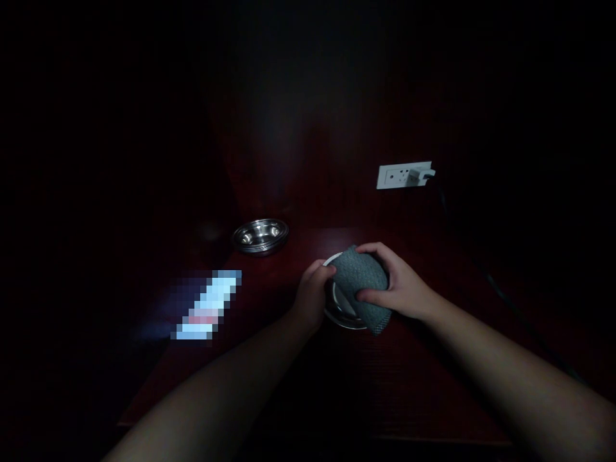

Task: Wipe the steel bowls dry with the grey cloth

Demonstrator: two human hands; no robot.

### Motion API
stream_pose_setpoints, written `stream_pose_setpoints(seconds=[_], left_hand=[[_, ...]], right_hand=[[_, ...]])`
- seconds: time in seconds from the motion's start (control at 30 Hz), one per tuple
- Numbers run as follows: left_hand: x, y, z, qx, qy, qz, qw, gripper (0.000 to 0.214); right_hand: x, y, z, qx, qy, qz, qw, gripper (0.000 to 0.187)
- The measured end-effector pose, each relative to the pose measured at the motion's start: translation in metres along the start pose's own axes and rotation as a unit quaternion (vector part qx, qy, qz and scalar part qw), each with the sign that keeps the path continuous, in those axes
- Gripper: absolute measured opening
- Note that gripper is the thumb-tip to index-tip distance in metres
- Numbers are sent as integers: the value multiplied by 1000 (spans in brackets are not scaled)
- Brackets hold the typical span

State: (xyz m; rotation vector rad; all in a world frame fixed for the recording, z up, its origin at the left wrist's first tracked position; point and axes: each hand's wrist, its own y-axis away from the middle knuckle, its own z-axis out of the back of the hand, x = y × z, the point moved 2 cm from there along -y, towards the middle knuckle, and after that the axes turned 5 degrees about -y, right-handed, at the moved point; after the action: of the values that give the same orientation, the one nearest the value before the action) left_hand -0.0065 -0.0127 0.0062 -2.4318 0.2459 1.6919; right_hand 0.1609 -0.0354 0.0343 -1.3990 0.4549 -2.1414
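Note:
A shiny metal bowl [347,323] is tilted between my hands, its inside partly covered. My left hand [314,292] grips its left rim, the thumb lying over the edge. Bunched in my right hand [404,282] is a grey-green cloth [360,276], pressed over the bowl's right side and inside. Thumb and fingers of that hand are wrapped round the cloth, with one corner hanging past the rim. In this dim light I cannot tell whether the bowl's base touches the table.
Toward the back left of the dark red table [423,385] sit stacked metal bowls [260,239]. A bright, pixelated rectangle [206,308] lies at the left. The back wall has a white socket panel [392,177] with a plug [421,174]; a dark cable [503,292] runs along the right.

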Motion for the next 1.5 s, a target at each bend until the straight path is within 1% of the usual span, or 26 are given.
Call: stream_pose_setpoints(seconds=[0.17,0.27,0.47,0.53,0.63,0.7,0.73,0.77,0.83,0.87,0.93,1.03,1.13,1.23,1.33,1.5], left_hand=[[-2,0,-1,-26,23,13,999,27],[-2,-1,0,-30,27,9,999,30],[3,-5,3,-63,34,8,997,36],[1,-5,2,-68,55,13,996,40],[-5,-4,0,-71,121,12,990,46],[-9,-2,-2,-48,165,16,985,49],[-11,-1,-4,-20,179,20,983,49],[-13,1,-6,20,184,26,982,46],[-13,5,-11,115,169,38,978,40],[-11,7,-13,152,153,45,976,39],[-8,10,-14,177,116,51,976,44],[-3,11,-13,166,83,46,982,53],[-4,10,-12,149,66,31,986,57],[-7,9,-13,152,60,18,986,57],[-9,10,-14,146,58,15,987,52],[-7,9,-13,140,71,12,988,52]], right_hand=[[-1,0,-1,12,-15,-14,1000,61],[-2,0,-1,4,-19,-22,1000,59],[-4,-1,-3,-9,-38,-60,997,56],[-5,-2,-4,-32,-50,-79,995,56],[-8,-4,-1,-109,-70,-102,986,56],[-11,-6,2,-167,-83,-113,976,58],[-12,-6,3,-191,-88,-118,971,58],[-14,-7,4,-211,-92,-122,965,58],[-16,-7,6,-246,-104,-129,955,58],[-17,-8,6,-259,-113,-132,950,58],[-17,-7,5,-271,-135,-137,943,58],[-15,-6,3,-257,-146,-139,945,53],[-10,-5,4,-212,-109,-124,963,46],[-9,-4,6,-164,-96,-118,975,38],[-11,-5,8,-134,-113,-125,977,32],[-13,-5,9,-116,-143,-130,974,29]])
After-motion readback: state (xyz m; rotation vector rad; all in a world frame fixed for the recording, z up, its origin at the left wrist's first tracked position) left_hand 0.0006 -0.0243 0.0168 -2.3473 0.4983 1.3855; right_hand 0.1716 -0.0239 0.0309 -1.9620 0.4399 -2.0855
